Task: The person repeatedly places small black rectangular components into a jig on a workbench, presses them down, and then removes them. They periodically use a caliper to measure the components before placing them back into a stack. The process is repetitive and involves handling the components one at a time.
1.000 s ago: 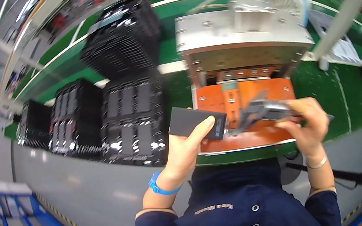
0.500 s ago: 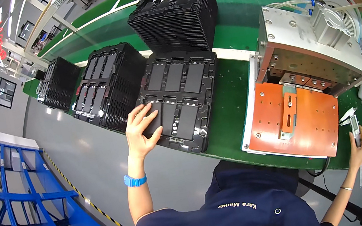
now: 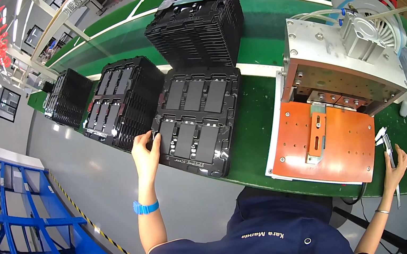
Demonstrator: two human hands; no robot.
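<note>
Left hand (image 3: pixel 147 155): thumb and fingers at the left edge of a black moulded plastic tray (image 3: pixel 218 166); whether they grasp its rim, I can't tell.
Flat black rectangular piece (image 3: pixel 168 139): in the tray's near-left pocket, just beside that thumb.
Right hand (image 3: pixel 396 166): fingers nearly straight about a slim silver metal caliper (image 3: pixel 388 144) (gripped or loose, I can't see which).
Green tabletop (image 3: pixel 253 135): a strip between tray and flat orange plate (image 3: pixel 294 136); the caliper is just past the plate's right edge.
</note>
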